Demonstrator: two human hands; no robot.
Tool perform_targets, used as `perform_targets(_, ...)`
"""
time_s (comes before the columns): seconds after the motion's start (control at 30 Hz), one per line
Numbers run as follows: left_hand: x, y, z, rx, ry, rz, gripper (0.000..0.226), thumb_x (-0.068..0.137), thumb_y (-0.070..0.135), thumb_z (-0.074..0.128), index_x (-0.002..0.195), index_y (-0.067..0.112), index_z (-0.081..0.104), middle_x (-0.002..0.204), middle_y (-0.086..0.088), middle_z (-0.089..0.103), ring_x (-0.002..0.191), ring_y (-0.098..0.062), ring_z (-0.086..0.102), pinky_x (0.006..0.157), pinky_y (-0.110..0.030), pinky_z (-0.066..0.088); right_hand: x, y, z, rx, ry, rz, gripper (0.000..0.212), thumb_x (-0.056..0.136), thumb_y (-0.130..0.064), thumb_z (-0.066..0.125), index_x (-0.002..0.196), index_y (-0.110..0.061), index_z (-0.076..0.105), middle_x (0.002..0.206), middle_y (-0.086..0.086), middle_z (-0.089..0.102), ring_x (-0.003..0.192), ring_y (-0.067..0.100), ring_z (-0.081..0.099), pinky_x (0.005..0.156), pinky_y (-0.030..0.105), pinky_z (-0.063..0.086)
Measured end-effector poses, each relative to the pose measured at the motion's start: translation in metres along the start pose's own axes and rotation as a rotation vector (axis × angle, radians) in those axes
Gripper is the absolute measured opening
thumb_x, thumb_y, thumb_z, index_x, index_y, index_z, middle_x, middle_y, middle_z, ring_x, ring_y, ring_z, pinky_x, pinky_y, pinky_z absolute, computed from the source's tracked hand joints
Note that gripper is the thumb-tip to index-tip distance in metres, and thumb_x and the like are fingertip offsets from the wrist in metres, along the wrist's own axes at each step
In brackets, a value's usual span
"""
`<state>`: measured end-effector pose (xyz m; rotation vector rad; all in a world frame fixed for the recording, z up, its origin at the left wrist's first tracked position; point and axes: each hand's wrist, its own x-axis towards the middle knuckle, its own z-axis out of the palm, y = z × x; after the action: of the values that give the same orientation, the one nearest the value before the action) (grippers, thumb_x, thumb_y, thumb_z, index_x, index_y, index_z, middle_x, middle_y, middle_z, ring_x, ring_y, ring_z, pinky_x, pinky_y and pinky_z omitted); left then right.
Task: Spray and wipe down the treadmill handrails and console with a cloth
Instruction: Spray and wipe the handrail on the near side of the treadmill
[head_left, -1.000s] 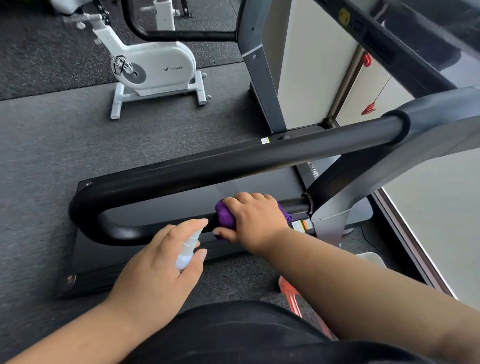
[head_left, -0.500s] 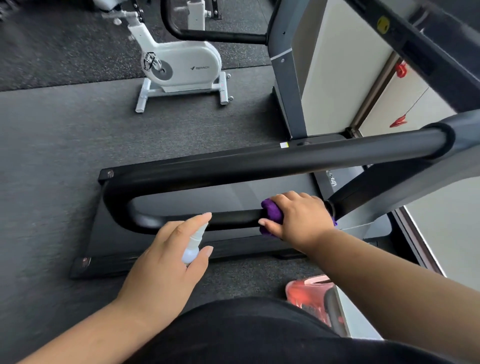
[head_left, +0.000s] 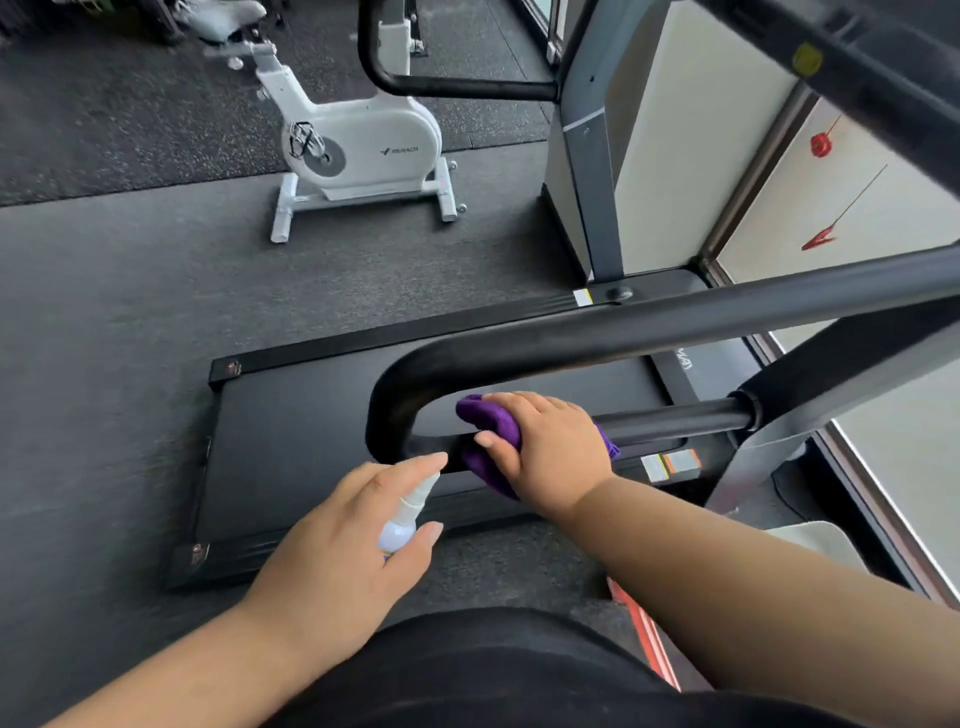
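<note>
Under the right hand (head_left: 553, 449) sits one purple cloth (head_left: 491, 423), folded over the lower black padded handrail bar (head_left: 675, 418), and that hand is curled around cloth and bar together, thumb on the near side, fingers over the top. One cloth, one small white spray bottle (head_left: 408, 512), two hands. The left hand (head_left: 343, 545) is just beside and below the right one, gripping the bottle with its forefinger laid along the nozzle, which points at the bar right by the cloth; bottle and cloth are near each other but not touching.

Count the bars: two runs of the same black handrail, the lower one under the cloth and an upper run (head_left: 649, 325) above the right hand, joined by a rounded bend (head_left: 387, 410) just left of the cloth. So the cloth is close to the bend on one side, and has a long bare stretch of bar to the right, up to the collar where it meets the grey upright (head_left: 779, 447).

Beyond both hands lies the black treadmill deck (head_left: 291, 457), its back edge and two corner caps to the left of the left hand, with open dark gym flooring (head_left: 114, 312) all round that end. Further off past the hands stands one white exercise bike (head_left: 358, 145), well apart from the treadmill. A second grey treadmill upright (head_left: 587, 182) rises beyond the upper rail, and a pale wall panel (head_left: 810, 208) closes in the right side.
</note>
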<state>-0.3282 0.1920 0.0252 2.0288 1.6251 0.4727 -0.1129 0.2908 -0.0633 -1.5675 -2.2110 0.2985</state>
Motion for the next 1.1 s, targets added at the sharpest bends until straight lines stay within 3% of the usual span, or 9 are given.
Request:
perform_targets(0.1,-0.002,-0.016,-0.008,-0.001,-0.02,0.057,0.062,0.082,0.046,0.062,0.119,0.077,0.023,0.113,0.034,0.044,0.088,-0.005,0.055,0.075,-0.009,0.04,0.003,-0.042,0.018,0.198,0.04,-0.039,0.07,0.094,-0.07,0.026,0.129,-0.021,0.062,0.122,-0.003,0.068,0.112,0.021,0.062,0.096,0.037,0.047)
perform_targets(0.2,-0.003,-0.028,-0.013,-0.003,-0.02,0.124,0.055,0.081,0.055,0.058,0.125,0.07,0.028,0.112,0.031,0.047,0.085,-0.008,0.056,0.072,-0.015,0.043,0.01,-0.076,0.035,0.32,0.026,0.003,0.087,0.091,-0.078,0.009,0.117,-0.015,0.062,0.105,0.001,0.065,0.094,0.023,0.06,0.082,0.035,0.044)
perform_targets(0.3,-0.004,-0.034,-0.015,-0.035,-0.018,0.161,0.053,0.079,0.059,0.053,0.129,0.063,0.034,0.11,0.026,0.054,0.082,-0.01,0.058,0.072,-0.017,0.044,0.011,-0.079,0.041,0.09,0.005,-0.037,0.075,0.089,-0.076,0.021,0.124,-0.022,0.059,0.101,-0.008,0.06,0.092,0.015,0.058,0.08,0.026,0.034)
perform_targets(0.37,-0.003,-0.032,-0.014,-0.051,-0.002,0.164,0.053,0.08,0.059,0.059,0.128,0.064,0.035,0.108,0.027,0.052,0.084,-0.008,0.056,0.073,-0.014,0.043,0.007,-0.075,0.04,0.033,0.027,-0.067,0.067,0.086,-0.066,0.033,0.129,-0.021,0.056,0.107,-0.009,0.063,0.1,0.014,0.061,0.086,0.027,0.037)
perform_targets(0.47,0.001,-0.025,-0.005,-0.067,-0.013,0.157,0.05,0.081,0.063,0.059,0.125,0.067,0.035,0.11,0.029,0.048,0.086,-0.006,0.056,0.074,-0.011,0.042,0.001,-0.066,0.039,-0.041,0.007,-0.096,0.067,0.081,-0.057,0.036,0.132,-0.018,0.052,0.115,-0.005,0.065,0.105,0.019,0.063,0.092,0.033,0.042)
perform_targets(0.63,0.011,0.001,0.01,-0.013,-0.081,0.146,0.058,0.077,0.071,0.054,0.13,0.058,0.034,0.11,0.03,0.047,0.065,-0.007,0.058,0.067,-0.023,0.049,-0.011,-0.025,0.022,-0.149,-0.107,-0.161,0.07,0.081,-0.058,0.049,0.143,-0.025,0.047,0.13,0.002,0.056,0.112,0.028,0.056,0.1,0.045,0.042)
perform_targets(0.8,0.02,0.034,0.026,-0.001,-0.083,0.134,0.059,0.072,0.065,0.053,0.127,0.061,0.032,0.111,0.025,0.051,0.075,-0.009,0.063,0.073,-0.036,0.053,-0.028,0.03,0.006,-0.11,-0.019,-0.124,0.076,0.076,-0.053,0.075,0.143,-0.026,0.05,0.139,0.008,0.055,0.13,0.035,0.049,0.111,0.055,0.036)
perform_targets(1.0,0.03,0.072,0.05,0.025,-0.086,0.117,0.061,0.076,0.068,0.057,0.129,0.062,0.027,0.11,0.029,0.048,0.077,-0.007,0.06,0.074,-0.03,0.049,-0.049,0.105,-0.025,-0.152,-0.074,-0.013,0.078,0.082,-0.048,0.075,0.15,-0.03,0.042,0.153,0.008,0.043,0.145,0.035,0.034,0.118,0.055,0.022)
perform_targets(1.1,0.034,0.083,0.062,0.02,-0.072,0.084,0.06,0.08,0.057,0.06,0.127,0.066,0.024,0.112,0.033,0.044,0.072,-0.004,0.057,0.071,-0.019,0.042,-0.059,0.147,-0.046,-0.163,-0.112,0.052,0.076,0.088,-0.046,0.07,0.154,-0.031,0.035,0.159,0.007,0.034,0.149,0.032,0.024,0.122,0.049,0.013)
